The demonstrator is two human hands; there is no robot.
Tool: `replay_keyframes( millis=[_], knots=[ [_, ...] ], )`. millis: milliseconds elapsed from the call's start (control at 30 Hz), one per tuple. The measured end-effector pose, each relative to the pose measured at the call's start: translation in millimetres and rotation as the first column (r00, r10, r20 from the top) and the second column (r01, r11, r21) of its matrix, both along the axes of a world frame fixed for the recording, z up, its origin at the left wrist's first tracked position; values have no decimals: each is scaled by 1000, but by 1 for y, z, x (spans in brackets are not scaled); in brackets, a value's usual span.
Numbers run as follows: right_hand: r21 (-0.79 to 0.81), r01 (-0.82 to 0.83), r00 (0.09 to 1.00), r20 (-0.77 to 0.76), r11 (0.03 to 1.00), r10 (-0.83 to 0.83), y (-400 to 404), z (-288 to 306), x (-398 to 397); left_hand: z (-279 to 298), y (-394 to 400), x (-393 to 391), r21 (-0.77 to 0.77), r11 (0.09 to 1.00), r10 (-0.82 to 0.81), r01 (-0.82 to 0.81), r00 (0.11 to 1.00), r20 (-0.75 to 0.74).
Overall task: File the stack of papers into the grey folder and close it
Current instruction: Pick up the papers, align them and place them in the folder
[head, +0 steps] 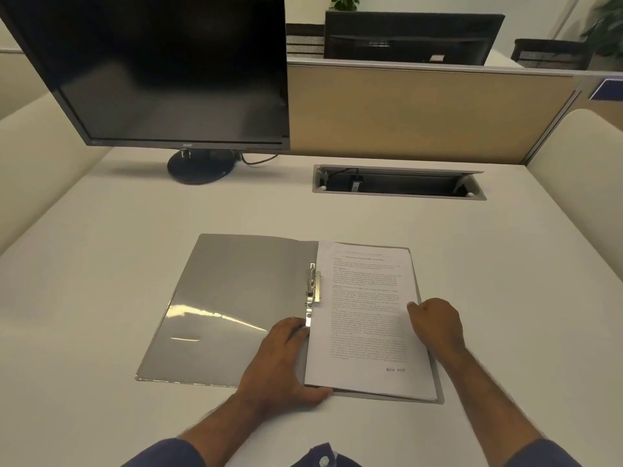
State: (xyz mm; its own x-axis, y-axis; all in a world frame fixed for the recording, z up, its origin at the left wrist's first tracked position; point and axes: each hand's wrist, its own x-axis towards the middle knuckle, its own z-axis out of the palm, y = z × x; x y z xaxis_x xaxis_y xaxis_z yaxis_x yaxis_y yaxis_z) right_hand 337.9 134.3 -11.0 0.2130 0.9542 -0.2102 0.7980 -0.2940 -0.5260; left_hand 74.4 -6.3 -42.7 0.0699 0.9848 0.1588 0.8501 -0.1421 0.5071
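The grey folder point(232, 298) lies open and flat on the desk, its left cover bare and glossy. On its right half rests the stack of printed papers point(364, 318), under a metal clip point(312, 291) at the spine. My left hand point(286, 362) lies flat on the folder by the spine, fingertips at the clip's lower end and thumb at the stack's bottom left corner. My right hand point(436, 323) rests on the stack's right edge with its fingers curled; whether it pinches the sheets is hidden.
A black monitor point(161, 69) on a round stand point(200, 166) sits at the back left. An open cable hatch point(399, 182) is sunk in the white desk point(101, 264) behind the folder. A beige partition point(421, 109) closes the back.
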Motion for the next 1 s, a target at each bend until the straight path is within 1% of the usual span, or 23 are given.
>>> replay_keyframes(
  millis=[200, 367, 600, 700, 800, 900, 933, 1000],
  knots=[
    [7, 4, 1000, -9, 1000, -4, -16, 4, 8, 0, 0, 0, -4, 1000, 7, -7, 1000, -8],
    [12, -25, 999, -35, 1000, 25, -28, 1, 7, 0, -1, 1, -27, 1000, 6, -6, 1000, -6],
    [-15, 27, 998, -52, 1000, -27, -45, -1, 13, -1, 0, 0, -9, 1000, 3, -3, 1000, -11],
    [1, 2, 996, -93, 1000, -2, -54, -1, 14, -2, 1, 0, -20, 1000, 4, -4, 1000, -17],
    [-1, -60, 984, -171, 998, 59, -61, 1, 21, -2, 1, 0, -19, 1000, 6, -6, 1000, -20],
    [-48, -196, 934, -314, 979, 172, -68, 2, 32, -2, 1, 0, -20, 1000, 8, -8, 1000, -13],
    [-78, -250, 920, -331, 965, 212, -71, 1, 36, -2, 2, 0, -20, 1000, 7, -8, 1000, -13],
    [-147, -334, 914, -292, 931, 282, -76, 2, 40, -3, 2, 0, -16, 1000, 5, -5, 1000, -15]
  ],
)
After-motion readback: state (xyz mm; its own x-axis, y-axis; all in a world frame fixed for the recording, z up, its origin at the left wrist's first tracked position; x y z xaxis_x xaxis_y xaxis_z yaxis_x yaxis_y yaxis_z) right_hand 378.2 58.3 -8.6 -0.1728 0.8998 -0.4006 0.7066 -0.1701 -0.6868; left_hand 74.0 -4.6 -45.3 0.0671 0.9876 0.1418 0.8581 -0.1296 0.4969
